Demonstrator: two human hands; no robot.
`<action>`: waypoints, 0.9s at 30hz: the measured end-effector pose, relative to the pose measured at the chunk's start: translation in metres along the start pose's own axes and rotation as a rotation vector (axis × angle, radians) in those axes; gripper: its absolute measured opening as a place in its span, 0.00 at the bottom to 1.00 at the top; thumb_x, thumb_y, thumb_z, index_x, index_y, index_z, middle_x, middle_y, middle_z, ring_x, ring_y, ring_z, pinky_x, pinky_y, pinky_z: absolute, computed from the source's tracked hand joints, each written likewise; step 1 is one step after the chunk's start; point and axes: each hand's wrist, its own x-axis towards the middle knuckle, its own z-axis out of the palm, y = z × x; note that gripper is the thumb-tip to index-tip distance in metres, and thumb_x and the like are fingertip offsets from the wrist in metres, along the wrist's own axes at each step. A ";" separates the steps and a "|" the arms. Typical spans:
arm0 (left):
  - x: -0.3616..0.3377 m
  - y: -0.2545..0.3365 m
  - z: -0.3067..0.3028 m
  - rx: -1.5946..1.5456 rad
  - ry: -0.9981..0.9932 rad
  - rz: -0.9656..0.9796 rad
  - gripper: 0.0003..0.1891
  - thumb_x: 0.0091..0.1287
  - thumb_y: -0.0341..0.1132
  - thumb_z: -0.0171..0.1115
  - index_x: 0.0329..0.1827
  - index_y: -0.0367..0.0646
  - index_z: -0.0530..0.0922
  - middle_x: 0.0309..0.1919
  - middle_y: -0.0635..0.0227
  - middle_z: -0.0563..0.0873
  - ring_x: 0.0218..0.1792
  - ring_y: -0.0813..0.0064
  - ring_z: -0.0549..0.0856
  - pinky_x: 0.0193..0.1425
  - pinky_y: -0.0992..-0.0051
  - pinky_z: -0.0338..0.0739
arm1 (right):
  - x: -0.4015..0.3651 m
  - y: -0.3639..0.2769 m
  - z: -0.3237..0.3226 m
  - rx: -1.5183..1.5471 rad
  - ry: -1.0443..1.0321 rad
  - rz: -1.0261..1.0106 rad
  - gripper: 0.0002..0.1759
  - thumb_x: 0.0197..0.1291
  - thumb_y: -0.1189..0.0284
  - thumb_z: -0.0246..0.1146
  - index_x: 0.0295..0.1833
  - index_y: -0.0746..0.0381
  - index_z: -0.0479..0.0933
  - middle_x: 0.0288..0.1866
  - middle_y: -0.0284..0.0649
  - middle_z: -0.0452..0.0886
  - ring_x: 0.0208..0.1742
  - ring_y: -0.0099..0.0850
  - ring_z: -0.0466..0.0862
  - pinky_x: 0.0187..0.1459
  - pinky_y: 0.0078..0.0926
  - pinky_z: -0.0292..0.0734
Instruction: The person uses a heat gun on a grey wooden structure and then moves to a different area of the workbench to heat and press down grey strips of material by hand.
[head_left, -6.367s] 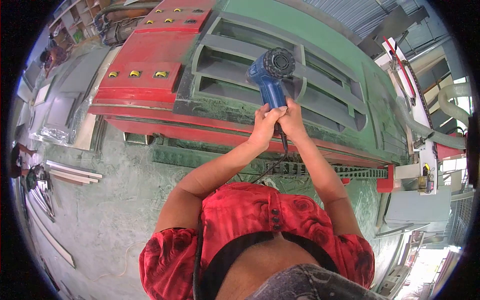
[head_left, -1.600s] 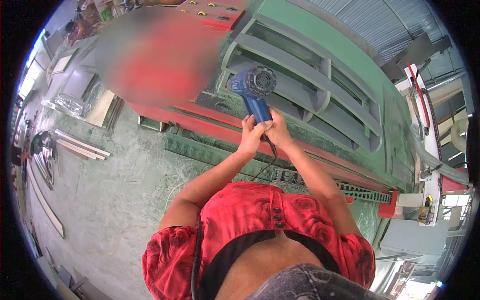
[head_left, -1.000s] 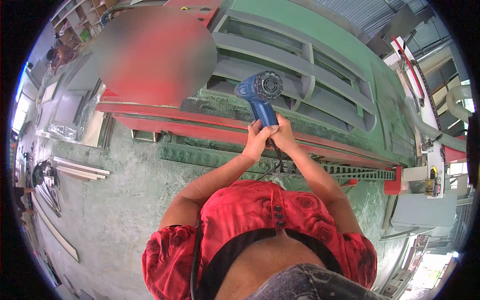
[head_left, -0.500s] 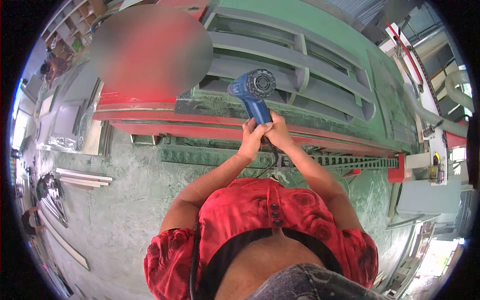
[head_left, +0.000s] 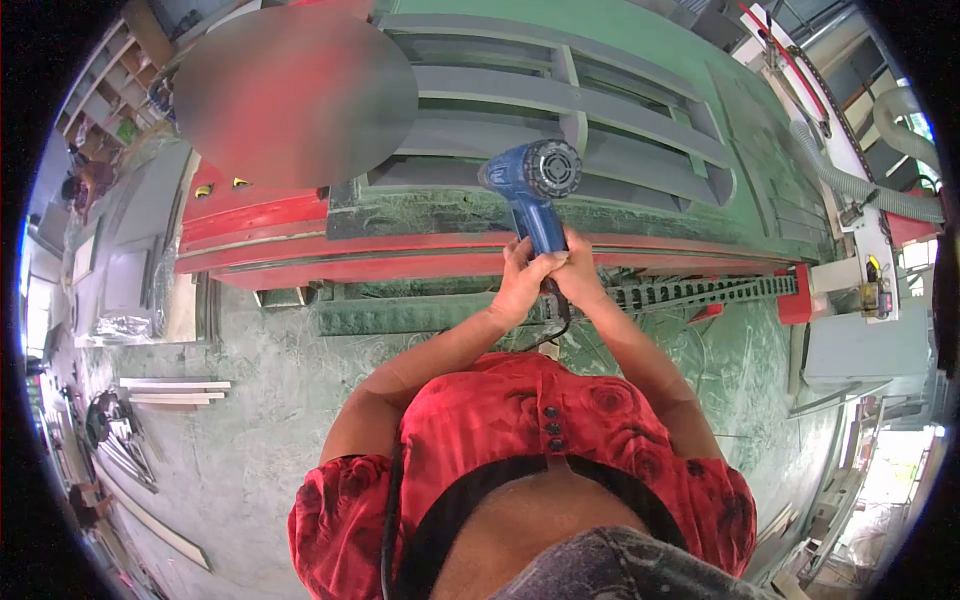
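Observation:
Both hands are wrapped round the handle of a blue heat gun point(head_left: 516, 172). My left hand point(head_left: 522, 284) grips it from the left, and my right hand point(head_left: 577, 268) closes on it from the right, the two touching each other. The black vented back end of the gun faces up and right, while its nozzle points left. A dark cord hangs from the base of the handle. Beyond the gun lies a grey slatted shelf frame point(head_left: 500, 88) on a green-topped bed point(head_left: 470, 25); the gun hides part of the frame.
A red machine edge point(head_left: 400, 258) runs across in front of me, with a black cable chain point(head_left: 660, 293) below it. At right stand a white gantry point(head_left: 815, 90) and a grey hose point(head_left: 845, 180). Pale strips point(head_left: 175, 390) lie on the floor. A blurred patch covers the upper left.
The heat gun and both hands have shifted slightly right and down in view. The shelf frame and machine have moved a little left as the view turned. My grip is the same.

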 end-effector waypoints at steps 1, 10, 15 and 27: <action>-0.003 0.006 0.006 -0.016 -0.026 -0.046 0.29 0.51 0.54 0.65 0.47 0.39 0.75 0.52 0.60 0.60 0.49 0.68 0.74 0.40 0.70 0.79 | -0.003 0.001 -0.003 -0.006 0.016 0.011 0.17 0.48 0.70 0.65 0.41 0.68 0.73 0.33 0.47 0.82 0.34 0.32 0.83 0.37 0.30 0.76; 0.002 -0.006 0.013 0.028 -0.058 -0.043 0.21 0.56 0.48 0.61 0.45 0.41 0.74 0.33 0.69 0.79 0.30 0.79 0.79 0.30 0.75 0.76 | -0.012 0.009 -0.013 0.008 0.062 0.052 0.17 0.49 0.66 0.64 0.39 0.67 0.74 0.31 0.44 0.81 0.33 0.29 0.81 0.36 0.29 0.76; -0.002 0.000 0.017 0.032 -0.039 -0.060 0.21 0.56 0.49 0.60 0.44 0.41 0.74 0.31 0.70 0.79 0.29 0.79 0.79 0.29 0.75 0.75 | -0.013 0.007 -0.013 0.008 0.086 0.048 0.17 0.50 0.65 0.64 0.38 0.68 0.74 0.31 0.44 0.81 0.32 0.28 0.81 0.35 0.29 0.76; 0.001 -0.010 0.012 0.030 -0.054 -0.091 0.28 0.52 0.53 0.65 0.48 0.39 0.75 0.49 0.62 0.63 0.51 0.70 0.70 0.45 0.69 0.74 | -0.016 0.011 -0.011 0.109 0.058 0.151 0.16 0.48 0.68 0.65 0.38 0.67 0.74 0.29 0.40 0.81 0.32 0.25 0.80 0.34 0.27 0.76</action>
